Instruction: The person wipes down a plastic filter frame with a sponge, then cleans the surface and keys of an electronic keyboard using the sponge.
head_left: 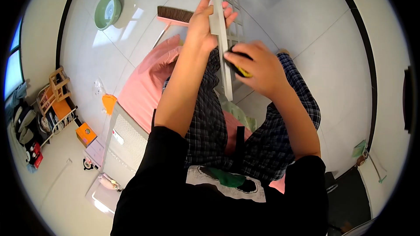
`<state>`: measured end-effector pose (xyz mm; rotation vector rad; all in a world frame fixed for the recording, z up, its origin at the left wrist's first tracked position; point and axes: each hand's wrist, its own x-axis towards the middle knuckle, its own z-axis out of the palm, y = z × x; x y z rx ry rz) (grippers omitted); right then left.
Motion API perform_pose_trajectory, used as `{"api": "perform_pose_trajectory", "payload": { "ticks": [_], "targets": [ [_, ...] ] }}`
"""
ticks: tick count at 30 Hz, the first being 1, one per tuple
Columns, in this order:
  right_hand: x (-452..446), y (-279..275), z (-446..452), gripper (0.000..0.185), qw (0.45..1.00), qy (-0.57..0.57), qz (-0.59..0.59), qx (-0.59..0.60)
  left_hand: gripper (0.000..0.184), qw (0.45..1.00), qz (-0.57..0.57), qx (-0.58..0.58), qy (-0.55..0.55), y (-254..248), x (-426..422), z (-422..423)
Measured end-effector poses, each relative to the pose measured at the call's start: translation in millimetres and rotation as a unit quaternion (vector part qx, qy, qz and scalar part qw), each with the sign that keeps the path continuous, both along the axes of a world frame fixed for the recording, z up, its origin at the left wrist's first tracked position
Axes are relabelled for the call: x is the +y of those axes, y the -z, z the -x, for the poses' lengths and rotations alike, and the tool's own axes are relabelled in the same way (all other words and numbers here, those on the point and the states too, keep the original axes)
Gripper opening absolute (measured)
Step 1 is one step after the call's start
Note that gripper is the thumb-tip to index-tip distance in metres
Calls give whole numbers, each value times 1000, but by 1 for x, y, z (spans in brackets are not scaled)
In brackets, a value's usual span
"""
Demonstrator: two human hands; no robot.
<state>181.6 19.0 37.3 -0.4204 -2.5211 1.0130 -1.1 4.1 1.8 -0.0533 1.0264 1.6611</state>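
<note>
A pale plastic frame with a grid of openings [221, 39] is held upright and edge-on above my lap. My left hand [205, 24] is closed round its upper part, with the thumb side on one face and fingertips showing past the other edge. Lower down, my right hand [258, 67] grips a black and yellow object [238, 65], perhaps a sponge or brush, against the frame's edge. Most of that object is hidden by my fingers, so its exact kind is unclear.
On the tiled floor stand a green basin [107, 12] and a broom with a pink head [175, 15]. Pink cloth [146, 81] lies beside my leg. Orange boxes [86, 134] and a shelf with clothing [57, 109] are at left. A dustpan-like green item [359, 148] leans at right.
</note>
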Motion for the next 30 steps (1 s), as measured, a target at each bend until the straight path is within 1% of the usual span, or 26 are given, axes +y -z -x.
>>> {"api": "perform_pose_trajectory", "payload": {
  "ticks": [2,4,6,7,9,10,11,12,13,14,16,18,20,21,22,24,26,29,30],
  "targets": [
    [6,1,1,39,997,59,-54,7,42,998,41,-32,21,0,1,-10],
    [9,-4,-4,38,998,51,-47,4,45,997,41,-46,39,2,3,-11],
    [10,-11,-13,38,996,-47,47,-55,49,998,61,34,-5,0,3,-10],
    [7,-16,-15,38,997,-44,46,-52,49,998,59,36,-3,1,3,-5],
    [1,-23,-16,33,996,62,58,-26,54,996,-49,54,-47,0,1,3],
    [2,-26,-13,33,996,62,59,-27,54,996,-48,53,-47,-2,2,0],
    [3,-29,-9,31,982,160,100,1,55,994,-40,92,-50,-5,2,-7],
    [4,-30,-7,29,956,256,139,28,57,989,-32,131,-53,-8,2,-13],
    [7,-24,-6,23,956,260,128,37,54,986,-39,157,-42,-4,3,-16],
    [8,-22,-5,23,956,262,127,36,54,986,-40,154,-40,-6,4,-21],
    [6,-19,2,20,955,264,128,38,56,978,-43,201,-30,-12,4,-34],
    [1,-12,9,19,955,258,144,19,54,976,-47,210,-28,-7,3,-39],
    [-3,0,11,20,964,249,95,5,53,972,-28,230,-49,-6,2,-39],
    [-2,-3,10,18,965,231,125,-5,53,974,-39,204,-90,-5,2,-35],
    [-5,-3,8,18,965,230,123,-4,53,974,-42,204,-91,-4,2,-27],
    [-13,2,7,16,966,200,151,-67,52,969,-26,181,-165,-6,0,-12],
    [-12,5,9,15,968,195,147,-63,52,967,-27,202,-155,-7,-1,-15],
    [-2,8,16,16,962,227,140,-54,52,961,-27,253,-111,-4,-1,-36],
    [5,5,18,16,962,237,135,-16,53,964,-37,248,-89,-5,-2,-44]
  ]
}}
